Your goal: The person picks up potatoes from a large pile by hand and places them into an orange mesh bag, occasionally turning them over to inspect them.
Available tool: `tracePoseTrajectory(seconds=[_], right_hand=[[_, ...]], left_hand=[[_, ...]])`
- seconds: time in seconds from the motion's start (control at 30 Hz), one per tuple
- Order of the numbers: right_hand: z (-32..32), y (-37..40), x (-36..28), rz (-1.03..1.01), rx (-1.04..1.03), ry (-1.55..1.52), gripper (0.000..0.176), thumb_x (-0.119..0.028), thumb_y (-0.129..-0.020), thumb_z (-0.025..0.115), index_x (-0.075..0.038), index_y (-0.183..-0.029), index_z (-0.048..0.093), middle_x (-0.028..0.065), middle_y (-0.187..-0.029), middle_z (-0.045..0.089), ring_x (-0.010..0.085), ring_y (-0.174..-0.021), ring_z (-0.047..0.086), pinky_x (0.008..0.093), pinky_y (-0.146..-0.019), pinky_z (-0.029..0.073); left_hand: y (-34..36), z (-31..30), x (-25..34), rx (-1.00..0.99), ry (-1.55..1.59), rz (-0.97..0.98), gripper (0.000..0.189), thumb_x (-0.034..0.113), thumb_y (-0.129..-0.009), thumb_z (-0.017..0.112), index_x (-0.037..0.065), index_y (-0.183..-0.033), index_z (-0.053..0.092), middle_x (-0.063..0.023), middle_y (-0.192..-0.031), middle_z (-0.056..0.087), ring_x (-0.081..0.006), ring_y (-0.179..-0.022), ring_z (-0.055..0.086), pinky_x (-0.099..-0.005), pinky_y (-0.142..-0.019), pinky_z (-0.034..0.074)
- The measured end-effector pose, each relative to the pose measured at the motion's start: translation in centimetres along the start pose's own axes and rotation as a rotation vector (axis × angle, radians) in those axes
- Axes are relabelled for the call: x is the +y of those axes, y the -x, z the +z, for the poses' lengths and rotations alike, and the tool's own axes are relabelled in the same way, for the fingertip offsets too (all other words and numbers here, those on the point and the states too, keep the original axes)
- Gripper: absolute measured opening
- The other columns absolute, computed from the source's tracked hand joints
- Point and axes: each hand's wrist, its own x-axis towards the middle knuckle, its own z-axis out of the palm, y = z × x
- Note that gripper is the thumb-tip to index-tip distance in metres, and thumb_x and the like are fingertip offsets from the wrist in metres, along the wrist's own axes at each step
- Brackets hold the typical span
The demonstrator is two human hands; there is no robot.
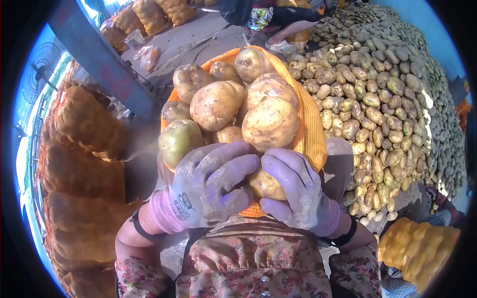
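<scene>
There is only 1 view, from a camera on the person's head, tilted forward and steeply down through a round fisheye lens. It sits very close over the grey-gloved left hand (pixel 208 184), the grey-gloved right hand (pixel 298 191) and the orange mesh sack of brown potatoes (pixel 310 129), all at centre. The loose heap of pale potatoes (pixel 387 99) bends away at right, and the stacked orange mesh sacks (pixel 82 164) at left.

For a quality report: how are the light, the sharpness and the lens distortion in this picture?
Head view: hard sunlight on the potato sack, the left hand and the right hand, which are sharp; strong fisheye bending, black corners; a hazy smear beside it; the filled sacks at the picture's left look soft.
</scene>
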Motion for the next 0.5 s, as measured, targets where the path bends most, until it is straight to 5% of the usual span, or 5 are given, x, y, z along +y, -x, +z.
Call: tracePoseTrajectory(seconds=[0.2, 0.33, 0.37, 0.5], right_hand=[[-0.8, 0.1, -0.6, 0.050, -0.323, 0.016, 0.084, -0.036, -0.076, 0.079, 0.001, -0.141, 0.041, 0.0222, -0.134, 0.048, 0.0428, -0.120, 0.051, 0.0500, -0.105, 0.043], [-0.8, -0.1, 0.0, 0.138, -0.242, -0.257, 0.097, -0.027, -0.070, 0.082, -0.001, -0.149, 0.032, 0.0224, -0.141, 0.046, 0.0408, -0.125, 0.051, 0.0501, -0.106, 0.042], [-1.1, 0.0, -0.1, 0.145, -0.217, -0.341, 0.098, -0.023, -0.070, 0.081, -0.003, -0.151, 0.029, 0.0211, -0.146, 0.044, 0.0398, -0.131, 0.048, 0.0498, -0.108, 0.041], [-0.3, 1.5, 0.0, 0.085, -0.062, -0.284, 0.089, -0.018, -0.075, 0.075, -0.005, -0.151, 0.031, 0.0207, -0.145, 0.045, 0.0387, -0.131, 0.049, 0.0485, -0.108, 0.043]], left_hand=[[0.5, 0.3, -0.1, 0.092, 0.072, 0.005, 0.023, 0.015, -0.064, 0.071, 0.010, -0.085, 0.062, -0.0104, -0.108, 0.067, -0.0295, -0.093, 0.067, -0.0435, -0.079, 0.057], [-0.2, -0.5, 0.8, 0.039, 0.031, -0.098, 0.037, 0.016, -0.068, 0.069, 0.007, -0.103, 0.064, -0.0103, -0.104, 0.068, -0.0284, -0.089, 0.069, -0.0432, -0.079, 0.056], [0.1, -0.5, 1.0, -0.010, -0.011, -0.112, 0.050, 0.019, -0.071, 0.067, 0.007, -0.119, 0.062, -0.0114, -0.109, 0.067, -0.0270, -0.092, 0.066, -0.0434, -0.081, 0.054], [-2.0, -1.3, 2.7, -0.361, -0.253, -0.031, 0.051, 0.022, -0.076, 0.066, 0.013, -0.126, 0.060, -0.0107, -0.116, 0.059, -0.0244, -0.096, 0.057, -0.0450, -0.085, 0.047]])
